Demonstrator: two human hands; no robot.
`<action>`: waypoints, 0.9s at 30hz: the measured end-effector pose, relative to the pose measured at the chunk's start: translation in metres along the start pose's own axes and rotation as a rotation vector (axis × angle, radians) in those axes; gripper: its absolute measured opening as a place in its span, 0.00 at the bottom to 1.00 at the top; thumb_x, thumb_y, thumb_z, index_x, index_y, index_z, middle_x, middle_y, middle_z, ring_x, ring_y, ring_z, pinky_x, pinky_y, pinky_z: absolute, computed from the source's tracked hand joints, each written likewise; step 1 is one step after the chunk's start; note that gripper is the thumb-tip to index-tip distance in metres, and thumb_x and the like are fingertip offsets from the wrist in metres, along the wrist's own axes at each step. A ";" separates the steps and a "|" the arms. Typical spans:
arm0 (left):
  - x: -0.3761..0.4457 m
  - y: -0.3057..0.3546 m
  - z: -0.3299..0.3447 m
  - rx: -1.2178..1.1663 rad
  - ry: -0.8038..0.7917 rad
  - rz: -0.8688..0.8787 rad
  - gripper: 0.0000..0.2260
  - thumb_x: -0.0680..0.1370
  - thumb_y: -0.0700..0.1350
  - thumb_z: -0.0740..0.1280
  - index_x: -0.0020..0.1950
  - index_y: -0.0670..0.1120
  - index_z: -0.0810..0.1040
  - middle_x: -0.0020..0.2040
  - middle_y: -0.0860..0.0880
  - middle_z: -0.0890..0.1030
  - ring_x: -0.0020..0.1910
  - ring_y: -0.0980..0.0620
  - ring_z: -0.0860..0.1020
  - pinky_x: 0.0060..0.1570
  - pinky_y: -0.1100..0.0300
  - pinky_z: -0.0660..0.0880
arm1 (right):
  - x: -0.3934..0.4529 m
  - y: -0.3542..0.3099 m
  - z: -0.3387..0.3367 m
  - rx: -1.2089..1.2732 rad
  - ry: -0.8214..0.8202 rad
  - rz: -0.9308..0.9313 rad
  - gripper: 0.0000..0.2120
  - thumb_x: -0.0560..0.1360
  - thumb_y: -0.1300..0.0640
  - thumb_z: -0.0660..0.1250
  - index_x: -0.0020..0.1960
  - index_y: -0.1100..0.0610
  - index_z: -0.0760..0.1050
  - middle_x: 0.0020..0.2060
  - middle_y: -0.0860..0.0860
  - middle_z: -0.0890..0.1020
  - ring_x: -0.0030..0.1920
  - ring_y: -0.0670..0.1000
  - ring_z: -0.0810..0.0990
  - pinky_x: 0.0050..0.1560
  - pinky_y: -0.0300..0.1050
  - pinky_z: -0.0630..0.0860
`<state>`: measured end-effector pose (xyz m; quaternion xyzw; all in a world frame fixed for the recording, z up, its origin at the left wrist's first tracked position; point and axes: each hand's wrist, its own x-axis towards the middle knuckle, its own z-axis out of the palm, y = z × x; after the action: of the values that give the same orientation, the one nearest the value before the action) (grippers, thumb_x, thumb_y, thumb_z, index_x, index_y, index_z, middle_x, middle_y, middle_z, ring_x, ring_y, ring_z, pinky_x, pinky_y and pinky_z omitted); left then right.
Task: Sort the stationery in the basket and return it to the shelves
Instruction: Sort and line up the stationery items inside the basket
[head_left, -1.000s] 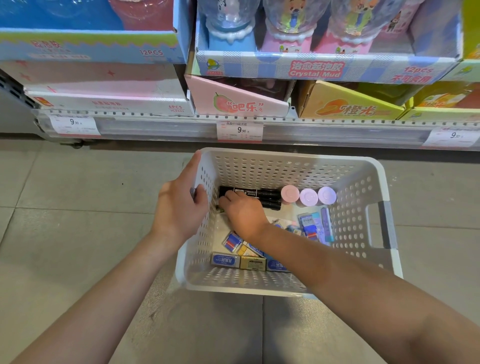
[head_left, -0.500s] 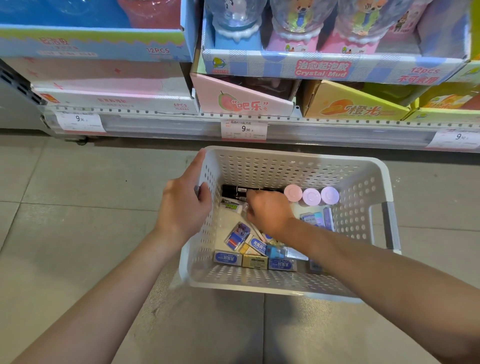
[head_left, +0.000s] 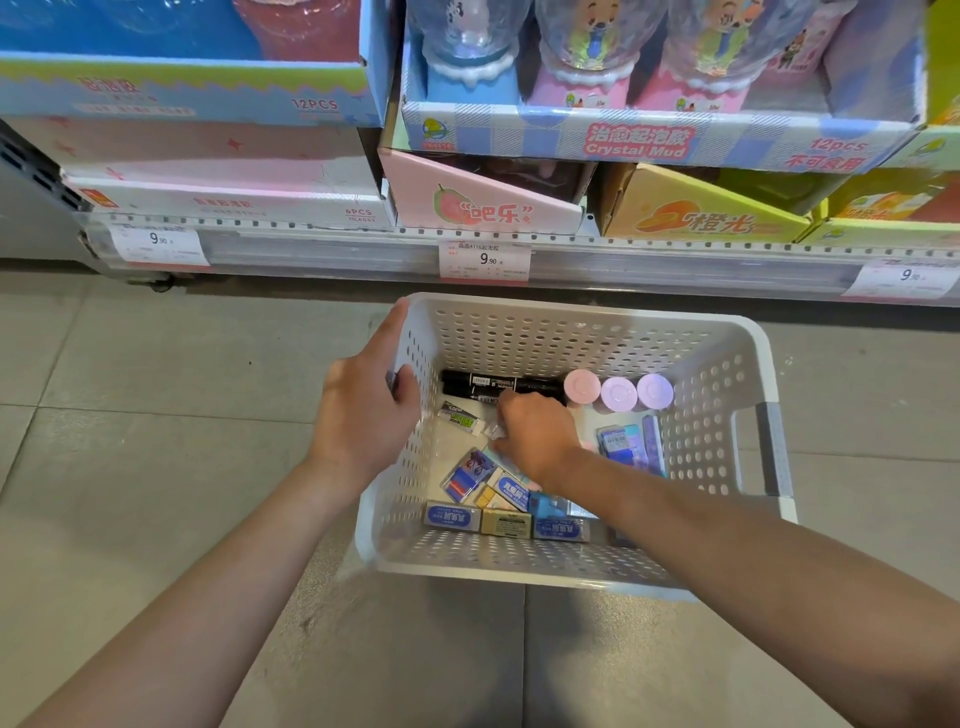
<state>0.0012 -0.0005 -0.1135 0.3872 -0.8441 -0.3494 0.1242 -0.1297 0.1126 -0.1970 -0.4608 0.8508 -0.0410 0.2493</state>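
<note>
A white perforated basket (head_left: 763, 358) stands on the floor below the shelf. My left hand (head_left: 363, 415) grips its left rim, thumb inside. My right hand (head_left: 537, 436) reaches into the basket with its fingers curled down just below two black markers (head_left: 478, 383) lying along the far wall. The knuckles hide what the fingers close on. A small clear pack (head_left: 460, 415) lies to the left of that hand. Three round pastel lids (head_left: 618, 393) stand beside the markers. Small eraser boxes (head_left: 452, 517) line the near wall, and blue packs (head_left: 623, 441) lie at the right.
A low shelf (head_left: 571, 254) with 9.90 price tags runs right behind the basket. On it stand a pink carton (head_left: 483, 208), an orange carton (head_left: 696, 218) and a Crystal Mud display box (head_left: 634, 140). Grey floor tiles (head_left: 156, 415) surround the basket.
My right hand slid from the left end of the black markers to the right and drew back toward the basket's middle. The left hand kept its grip on the rim.
</note>
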 end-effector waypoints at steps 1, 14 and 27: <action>0.000 0.000 0.000 0.000 0.001 0.001 0.28 0.79 0.38 0.60 0.77 0.53 0.57 0.26 0.47 0.68 0.23 0.55 0.65 0.25 0.58 0.65 | -0.001 0.002 0.000 0.027 -0.018 0.009 0.12 0.73 0.56 0.68 0.54 0.59 0.73 0.50 0.56 0.81 0.50 0.58 0.80 0.40 0.44 0.71; 0.000 0.002 -0.001 -0.008 -0.007 0.008 0.28 0.79 0.37 0.60 0.77 0.50 0.58 0.24 0.51 0.64 0.22 0.57 0.68 0.22 0.67 0.63 | -0.013 0.018 -0.023 1.179 -0.299 0.132 0.10 0.72 0.70 0.68 0.44 0.56 0.74 0.39 0.52 0.80 0.34 0.42 0.82 0.40 0.33 0.80; -0.001 0.003 -0.001 0.007 0.012 0.001 0.27 0.79 0.37 0.60 0.77 0.51 0.58 0.24 0.51 0.63 0.22 0.56 0.67 0.23 0.66 0.62 | -0.002 -0.010 0.004 1.094 -0.458 0.152 0.10 0.75 0.68 0.64 0.43 0.54 0.68 0.41 0.52 0.76 0.41 0.46 0.76 0.41 0.33 0.77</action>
<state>0.0009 0.0010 -0.1111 0.3891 -0.8448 -0.3441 0.1280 -0.1194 0.1097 -0.1970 -0.2005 0.6613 -0.3549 0.6296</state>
